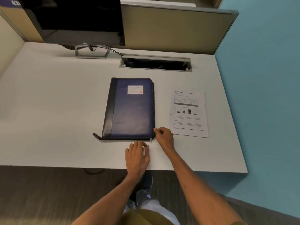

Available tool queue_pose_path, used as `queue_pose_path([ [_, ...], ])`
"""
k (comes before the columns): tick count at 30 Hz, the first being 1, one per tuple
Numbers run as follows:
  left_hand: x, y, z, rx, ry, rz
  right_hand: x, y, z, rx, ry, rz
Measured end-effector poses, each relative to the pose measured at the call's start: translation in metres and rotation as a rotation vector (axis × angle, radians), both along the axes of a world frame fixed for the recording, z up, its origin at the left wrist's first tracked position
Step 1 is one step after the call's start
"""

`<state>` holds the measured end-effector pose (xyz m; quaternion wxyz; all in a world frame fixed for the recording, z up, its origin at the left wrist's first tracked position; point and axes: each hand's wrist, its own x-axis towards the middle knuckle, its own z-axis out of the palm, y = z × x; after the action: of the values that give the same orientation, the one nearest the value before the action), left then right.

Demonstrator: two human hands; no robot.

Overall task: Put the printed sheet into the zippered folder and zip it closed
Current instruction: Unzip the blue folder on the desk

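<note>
Blue zippered folder (131, 109) lies closed; right hand (164, 135) pinches its corner, left hand (138, 155) spread flat.

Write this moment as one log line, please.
folder: closed, flat on desk | sheet: outside, right of folder | right hand: at zipper corner | left hand: near front edge

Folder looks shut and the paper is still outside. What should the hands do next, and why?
Probably pull the zipper tab along to open the folder. It lies closed, the sheet rests beside it on the desk, and the right hand is at the tab's corner, with the left hand just below it.
</note>
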<state>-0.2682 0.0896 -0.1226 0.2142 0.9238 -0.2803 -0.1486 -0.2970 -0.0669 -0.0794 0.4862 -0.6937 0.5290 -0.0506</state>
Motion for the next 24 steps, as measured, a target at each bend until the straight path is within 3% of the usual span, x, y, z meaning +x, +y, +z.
queue_pose_path([
  [9,-0.021,-0.034,0.009,-0.073,0.149,0.37,-0.001,0.012,0.006,0.119,-0.037,-0.063],
  [24,-0.01,-0.045,0.006,-0.029,0.109,0.435,0.008,0.008,0.009,0.161,0.023,-0.013],
])
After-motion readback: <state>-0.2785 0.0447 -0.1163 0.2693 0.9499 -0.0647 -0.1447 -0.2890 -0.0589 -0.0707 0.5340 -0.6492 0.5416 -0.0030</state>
